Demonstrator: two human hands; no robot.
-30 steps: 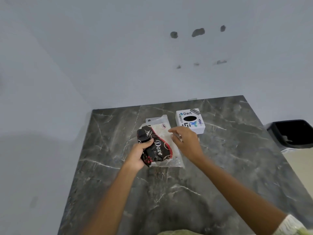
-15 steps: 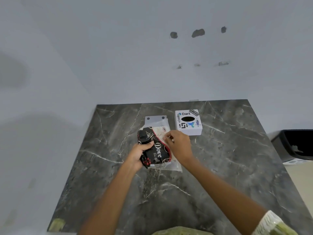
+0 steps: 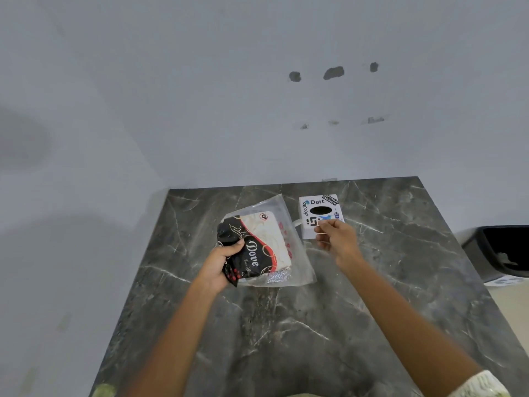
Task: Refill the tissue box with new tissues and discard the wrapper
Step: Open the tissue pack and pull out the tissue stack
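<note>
A "Dove" tissue pack [image 3: 267, 239], black, red and cream, lies inside a clear plastic wrapper [image 3: 300, 263] on the dark marble table [image 3: 286, 333]. My left hand [image 3: 220, 266] grips the pack's near left end through the wrapper. My right hand [image 3: 337, 239] is off to the right, its fingers pinched together over the front edge of the white tissue box [image 3: 319, 202]. A thin strip of the wrapper seems to run to those fingers. The box stands upright at the back of the table with its dark oval slot facing up.
A black waste bin [image 3: 503, 253] stands on the floor beyond the table's right edge. Grey walls close off the back and the left side. A pale sleeve cuff [image 3: 481, 382] shows at my right forearm.
My right hand has moved from the top of the pack out to the right, in front of the tissue box. The wrapper now spreads wider around the pack. My left hand keeps its hold.
</note>
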